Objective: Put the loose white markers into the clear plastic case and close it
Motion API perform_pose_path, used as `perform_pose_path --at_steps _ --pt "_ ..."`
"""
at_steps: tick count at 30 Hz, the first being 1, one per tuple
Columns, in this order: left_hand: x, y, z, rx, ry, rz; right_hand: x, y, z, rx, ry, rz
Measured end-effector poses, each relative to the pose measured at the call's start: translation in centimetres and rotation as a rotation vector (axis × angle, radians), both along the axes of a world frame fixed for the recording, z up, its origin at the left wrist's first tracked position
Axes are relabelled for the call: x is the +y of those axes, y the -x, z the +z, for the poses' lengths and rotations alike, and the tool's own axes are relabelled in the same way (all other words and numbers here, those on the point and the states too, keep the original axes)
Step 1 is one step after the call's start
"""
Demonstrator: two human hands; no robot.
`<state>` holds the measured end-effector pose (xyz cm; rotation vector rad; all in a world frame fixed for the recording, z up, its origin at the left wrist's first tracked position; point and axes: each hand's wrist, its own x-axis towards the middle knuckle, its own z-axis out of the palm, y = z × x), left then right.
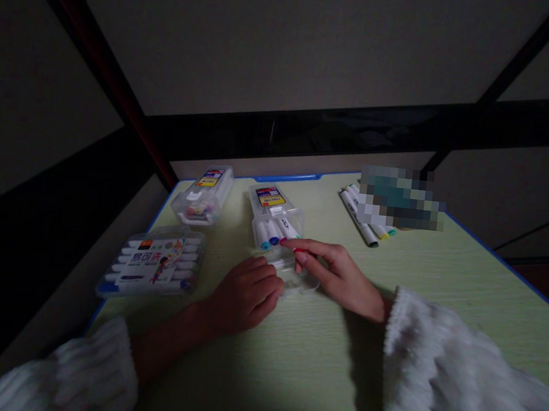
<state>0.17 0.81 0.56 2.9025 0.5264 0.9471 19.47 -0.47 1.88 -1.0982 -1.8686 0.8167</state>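
A clear plastic marker case (276, 215) lies in the middle of the table with its end open toward me. Several white markers (276, 230) with blue, purple and pink ends stick out of it. My right hand (338, 274) is closed in a pinch on a red-ended marker (299, 252), right at the case's mouth, with the index finger reaching to the pink-ended marker. The case's clear lid (303, 280) rests on the table under my right hand. My left hand (248, 294) is curled closed at the lid's left side; its fingertips and anything in them are hidden.
At the back left stands another clear marker case (204, 195). A flat case of white markers (155, 262) lies at the left edge. Several loose markers (364, 218) lie at the back right beside a blurred-out item (397, 199). A wall rises behind the blue-edged table (305, 379).
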Motion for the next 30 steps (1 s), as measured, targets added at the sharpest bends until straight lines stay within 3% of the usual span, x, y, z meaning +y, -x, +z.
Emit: perform_pose_path --at_steps 30 --pt "-0.05 -0.03 0.16 0.043 0.042 -0.01 0.09 0.13 0.33 0.015 0.005 0.006"
